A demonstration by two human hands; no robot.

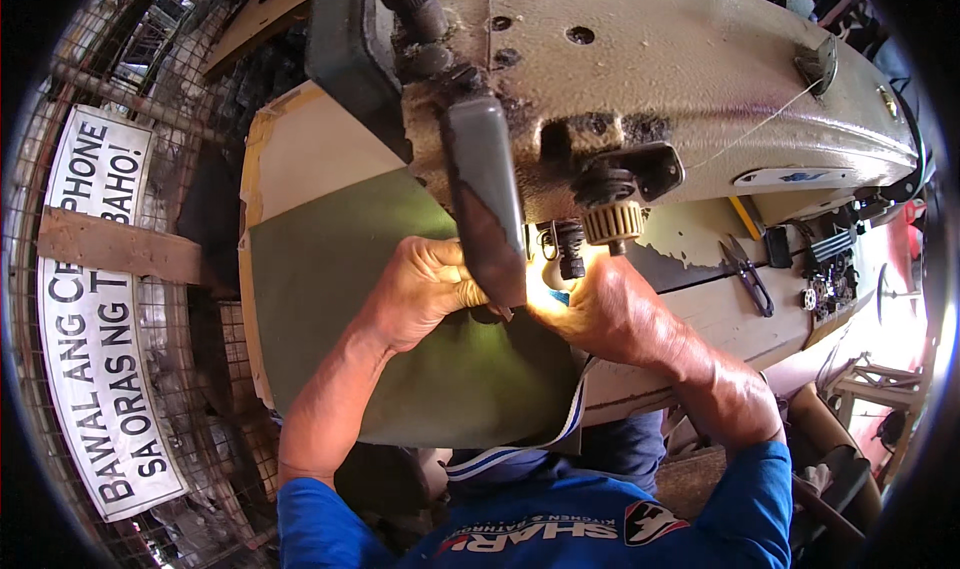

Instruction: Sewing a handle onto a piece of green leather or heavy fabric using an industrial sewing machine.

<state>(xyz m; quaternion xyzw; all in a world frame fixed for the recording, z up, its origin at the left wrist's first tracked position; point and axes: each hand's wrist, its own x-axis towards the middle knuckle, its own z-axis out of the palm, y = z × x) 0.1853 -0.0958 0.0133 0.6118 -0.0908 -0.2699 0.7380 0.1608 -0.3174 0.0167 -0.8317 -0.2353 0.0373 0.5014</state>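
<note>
A beige industrial sewing machine (700,79), its paint worn, reaches over a dark green sheet of material (400,399). My left hand (420,289) is left of the machine's needle area, fingers bent and pressed together; their tips are partly behind a grey metal guard (485,189). Close under the lamp-lit needle area is my right hand (610,309), its fingers curled inward. A small blue bit (560,297) shows at its fingertips, too little to name. A white strip with blue lines (570,419) runs along the sheet's right edge toward my right wrist and trails down to my lap.
Black-handled thread snips (748,277) lie on the table at the right, near small metal parts (830,279). Thread (755,124) runs along the machine arm. A wire mesh (215,99) with a white sign (110,369) and a wooden slat (115,247) stands on the left.
</note>
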